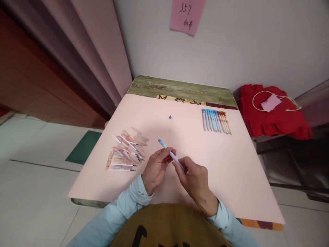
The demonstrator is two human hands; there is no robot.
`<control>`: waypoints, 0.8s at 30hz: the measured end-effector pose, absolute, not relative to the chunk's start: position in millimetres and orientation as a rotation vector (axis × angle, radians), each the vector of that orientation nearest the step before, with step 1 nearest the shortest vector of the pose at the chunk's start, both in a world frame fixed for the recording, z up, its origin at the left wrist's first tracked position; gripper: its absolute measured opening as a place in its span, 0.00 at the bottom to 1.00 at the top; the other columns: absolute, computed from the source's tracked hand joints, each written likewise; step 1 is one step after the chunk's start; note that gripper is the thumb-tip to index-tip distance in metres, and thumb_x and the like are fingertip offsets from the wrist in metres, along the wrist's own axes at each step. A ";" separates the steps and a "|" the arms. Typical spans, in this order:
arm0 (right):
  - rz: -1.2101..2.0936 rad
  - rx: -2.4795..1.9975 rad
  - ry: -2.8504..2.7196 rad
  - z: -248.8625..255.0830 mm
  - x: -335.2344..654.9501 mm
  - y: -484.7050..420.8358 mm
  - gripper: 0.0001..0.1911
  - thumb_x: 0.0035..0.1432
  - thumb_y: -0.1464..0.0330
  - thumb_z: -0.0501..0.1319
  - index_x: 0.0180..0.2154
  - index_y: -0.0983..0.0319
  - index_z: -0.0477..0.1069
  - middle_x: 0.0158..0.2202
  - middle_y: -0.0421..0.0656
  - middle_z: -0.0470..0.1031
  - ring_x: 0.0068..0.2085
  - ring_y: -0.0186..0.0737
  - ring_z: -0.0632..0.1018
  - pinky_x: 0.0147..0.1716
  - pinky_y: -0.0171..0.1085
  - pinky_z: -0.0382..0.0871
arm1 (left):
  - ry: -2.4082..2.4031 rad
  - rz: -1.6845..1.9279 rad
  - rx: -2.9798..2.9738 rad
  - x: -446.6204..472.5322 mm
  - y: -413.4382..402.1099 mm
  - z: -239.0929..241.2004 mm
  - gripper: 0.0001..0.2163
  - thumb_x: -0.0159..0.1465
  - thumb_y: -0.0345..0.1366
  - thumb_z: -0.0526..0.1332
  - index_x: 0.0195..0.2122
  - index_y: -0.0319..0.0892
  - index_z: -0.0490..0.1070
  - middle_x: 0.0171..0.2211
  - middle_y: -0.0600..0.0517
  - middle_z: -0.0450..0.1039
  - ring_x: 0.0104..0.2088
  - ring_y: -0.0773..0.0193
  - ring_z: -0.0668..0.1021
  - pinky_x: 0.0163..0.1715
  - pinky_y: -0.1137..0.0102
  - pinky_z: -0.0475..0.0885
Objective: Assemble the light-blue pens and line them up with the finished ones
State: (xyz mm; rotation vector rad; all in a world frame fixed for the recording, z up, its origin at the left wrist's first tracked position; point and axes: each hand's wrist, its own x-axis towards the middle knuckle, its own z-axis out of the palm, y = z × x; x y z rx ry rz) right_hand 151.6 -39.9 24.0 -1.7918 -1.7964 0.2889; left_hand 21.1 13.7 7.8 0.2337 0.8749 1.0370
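A light blue pen (pixel 171 155) slants between my two hands above the table, its darker blue end pointing up and left. My left hand (pixel 157 166) pinches the middle of the barrel between thumb and fingers. My right hand (pixel 193 176) is closed around the lower right end, and its fingers hide the tip. Beyond the hands, a small dark blue piece (pixel 170 117) lies alone on the pink sheet. To the left is a loose pile of pen parts (pixel 127 151), with clear barrels and white refills with dark tips.
A neat row of blue and brown pens (pixel 216 121) lies at the far right of the pink table sheet (pixel 221 185). The table's green wood-pattern edge (pixel 180 87) meets the wall. On the right, a red cloth (pixel 280 120) carries a white cable and pink paper (pixel 271 102).
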 end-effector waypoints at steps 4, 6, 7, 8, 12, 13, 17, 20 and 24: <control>0.895 -1.727 -1.565 31.2 154.8 -37.5 0.17 0.64 0.55 0.55 0.32 0.60 0.72 0.21 0.39 0.75 0.19 0.32 0.72 0.22 0.31 0.61 | 0.854 1.018 0.312 18.8 12.8 11.1 0.09 0.53 0.36 0.71 0.32 0.37 0.79 0.34 0.47 0.78 0.38 0.63 0.78 0.45 0.68 0.70; 1.165 -1.646 -1.411 32.2 156.2 -35.3 0.19 0.63 0.53 0.55 0.31 0.61 0.71 0.20 0.39 0.73 0.19 0.32 0.71 0.21 0.30 0.62 | 0.844 1.015 0.337 17.9 12.4 11.4 0.08 0.54 0.37 0.70 0.32 0.37 0.79 0.33 0.47 0.79 0.37 0.63 0.78 0.45 0.68 0.70; 1.294 -1.590 -1.325 32.0 156.5 -34.2 0.20 0.63 0.52 0.54 0.31 0.61 0.71 0.19 0.39 0.73 0.19 0.32 0.71 0.20 0.30 0.62 | 0.839 1.012 0.343 17.6 12.3 11.5 0.08 0.54 0.37 0.70 0.32 0.38 0.79 0.33 0.47 0.79 0.37 0.63 0.78 0.45 0.68 0.70; 1.422 -1.526 -1.231 31.3 156.6 -33.2 0.22 0.63 0.51 0.54 0.31 0.61 0.71 0.18 0.38 0.71 0.18 0.32 0.70 0.19 0.30 0.62 | 0.834 1.006 0.347 17.2 12.2 11.6 0.09 0.55 0.38 0.70 0.32 0.38 0.79 0.33 0.47 0.79 0.37 0.62 0.78 0.44 0.68 0.70; 1.829 -1.297 -0.834 27.6 154.6 -31.0 0.26 0.60 0.47 0.53 0.30 0.63 0.71 0.15 0.36 0.66 0.14 0.29 0.64 0.18 0.30 0.62 | 0.824 0.982 0.360 15.7 12.7 14.0 0.10 0.55 0.39 0.70 0.33 0.37 0.79 0.33 0.46 0.79 0.36 0.62 0.78 0.42 0.68 0.71; 1.871 -1.266 -0.772 27.1 154.0 -30.8 0.27 0.60 0.46 0.53 0.31 0.64 0.71 0.15 0.36 0.66 0.14 0.29 0.64 0.18 0.31 0.63 | 0.822 0.978 0.362 15.3 12.9 14.7 0.10 0.55 0.39 0.70 0.33 0.37 0.79 0.33 0.46 0.79 0.35 0.62 0.78 0.41 0.68 0.71; 1.669 -1.309 -0.843 26.8 153.2 -30.0 0.24 0.55 0.47 0.61 0.34 0.64 0.72 0.21 0.39 0.72 0.21 0.32 0.71 0.24 0.32 0.68 | 0.821 1.007 0.361 14.5 13.7 14.8 0.10 0.55 0.38 0.70 0.33 0.37 0.79 0.33 0.46 0.79 0.35 0.62 0.79 0.41 0.68 0.71; 1.415 -1.433 -0.981 26.8 154.2 -29.7 0.19 0.48 0.55 0.70 0.32 0.62 0.71 0.23 0.38 0.72 0.24 0.32 0.72 0.26 0.32 0.68 | 0.841 1.024 0.357 15.1 14.0 12.0 0.10 0.54 0.37 0.70 0.33 0.37 0.78 0.33 0.47 0.79 0.36 0.61 0.79 0.43 0.67 0.71; 1.416 -1.461 -1.009 27.9 154.3 -30.1 0.17 0.52 0.56 0.67 0.30 0.63 0.72 0.21 0.39 0.72 0.22 0.32 0.72 0.24 0.33 0.67 | 0.833 1.023 0.372 16.8 13.6 9.5 0.10 0.54 0.38 0.70 0.33 0.37 0.78 0.33 0.46 0.79 0.37 0.61 0.79 0.43 0.67 0.71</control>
